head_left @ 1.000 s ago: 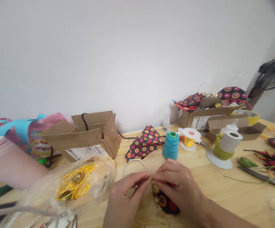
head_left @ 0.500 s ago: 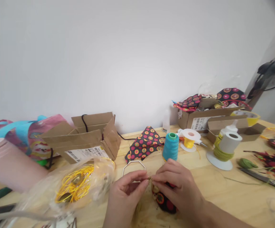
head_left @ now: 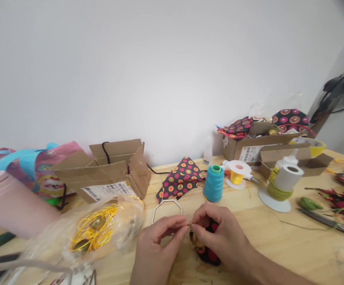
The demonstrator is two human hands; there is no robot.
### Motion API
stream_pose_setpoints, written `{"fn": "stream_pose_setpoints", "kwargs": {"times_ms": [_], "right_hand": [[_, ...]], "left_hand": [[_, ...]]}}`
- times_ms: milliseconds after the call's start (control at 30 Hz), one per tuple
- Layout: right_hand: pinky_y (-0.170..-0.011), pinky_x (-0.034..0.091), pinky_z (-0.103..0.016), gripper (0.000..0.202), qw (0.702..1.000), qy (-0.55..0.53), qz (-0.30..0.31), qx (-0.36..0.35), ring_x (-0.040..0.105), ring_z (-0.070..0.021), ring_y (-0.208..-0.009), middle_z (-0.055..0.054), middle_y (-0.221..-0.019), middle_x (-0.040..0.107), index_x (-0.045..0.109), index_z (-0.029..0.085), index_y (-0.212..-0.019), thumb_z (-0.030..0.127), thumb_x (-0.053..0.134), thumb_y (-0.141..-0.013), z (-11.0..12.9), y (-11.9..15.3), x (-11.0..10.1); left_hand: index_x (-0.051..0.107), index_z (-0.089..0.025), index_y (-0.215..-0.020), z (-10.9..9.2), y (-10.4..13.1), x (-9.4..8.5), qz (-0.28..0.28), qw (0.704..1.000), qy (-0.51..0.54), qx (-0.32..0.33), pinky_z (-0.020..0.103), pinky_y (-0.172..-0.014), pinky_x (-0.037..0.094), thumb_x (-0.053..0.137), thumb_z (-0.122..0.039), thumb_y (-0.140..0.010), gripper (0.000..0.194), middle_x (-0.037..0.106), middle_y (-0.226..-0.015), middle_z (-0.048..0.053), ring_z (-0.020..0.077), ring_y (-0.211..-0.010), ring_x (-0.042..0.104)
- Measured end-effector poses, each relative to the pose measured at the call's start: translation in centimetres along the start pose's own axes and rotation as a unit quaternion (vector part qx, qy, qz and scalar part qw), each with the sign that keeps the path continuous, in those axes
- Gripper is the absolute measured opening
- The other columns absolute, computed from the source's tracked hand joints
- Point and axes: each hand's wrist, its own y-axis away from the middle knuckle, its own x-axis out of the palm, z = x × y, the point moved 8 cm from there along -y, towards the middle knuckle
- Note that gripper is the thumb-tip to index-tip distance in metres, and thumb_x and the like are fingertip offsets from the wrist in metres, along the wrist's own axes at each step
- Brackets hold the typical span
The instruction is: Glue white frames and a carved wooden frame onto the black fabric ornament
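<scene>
My left hand (head_left: 161, 247) pinches a thin yellowish cord (head_left: 190, 224) between thumb and forefinger. The fingertips of my right hand (head_left: 223, 233) meet it there, also pinched on the cord, whose detail is too small to make out. Below and partly behind the right fingers is a small rounded piece of dark patterned fabric (head_left: 209, 255), low over the table; whether the right hand also grips it I cannot tell. Just beyond my left fingers lies a white octagonal frame (head_left: 167, 201). A cone of blue thread (head_left: 213, 184) stands beyond my right hand.
Left are a clear bag of yellow cords (head_left: 97, 227) and an open cardboard box (head_left: 103, 174). A folded patterned cloth (head_left: 183, 178) lies at the back. To the right are a yellow-cord spool (head_left: 236, 177), a green-cord spool (head_left: 281, 194), scissors (head_left: 332, 223) and a filled box (head_left: 257, 148).
My right hand's fingers have curled in and lowered slightly. Both pinches have shifted slightly right, and more of the patterned piece's upper part shows. The things on the table stay put.
</scene>
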Motion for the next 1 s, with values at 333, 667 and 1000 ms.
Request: {"fn": "stream_pose_setpoints", "kwargs": {"times_ms": [333,667,1000], "right_hand": [[-0.042,0.032,-0.021,0.007,0.988,-0.100,0.013,0.113,0.043,-0.0080,-0.043,0.003,-0.046,0.053,0.056,0.016,-0.060,0.021,0.058,-0.064,-1.7,0.0,0.5],[-0.049,0.036,-0.022,0.028,0.954,-0.257,0.063,0.144,0.046,-0.0071,-0.049,0.003,-0.054,0.055,0.059,0.015,-0.064,0.041,0.070,-0.062,-2.6,-0.4,1.6],[-0.047,0.032,-0.022,0.024,0.967,-0.207,0.072,0.126,0.042,-0.0078,-0.049,0.004,-0.054,0.052,0.059,0.015,-0.065,0.038,0.067,-0.063,-2.2,-0.4,1.6]], "left_hand": [[0.070,-0.024,-0.073,0.5,0.3,0.1,0.013,1.000,0.013,-0.023,0.016,-0.059,0.056,0.067,-0.022,-0.065,0.009,0.073,-0.068,-0.003,0.0128,-0.060,0.067],[0.069,-0.024,-0.081,1.3,0.0,1.4,0.080,0.993,0.052,-0.071,0.021,-0.066,0.054,0.064,-0.024,-0.067,0.014,0.071,-0.077,0.000,0.0137,-0.071,0.065],[0.066,-0.018,-0.071,0.9,0.1,2.5,0.150,0.987,0.018,-0.051,0.027,-0.073,0.047,0.056,-0.025,-0.074,0.012,0.064,-0.079,0.005,0.0161,-0.078,0.059]]}}
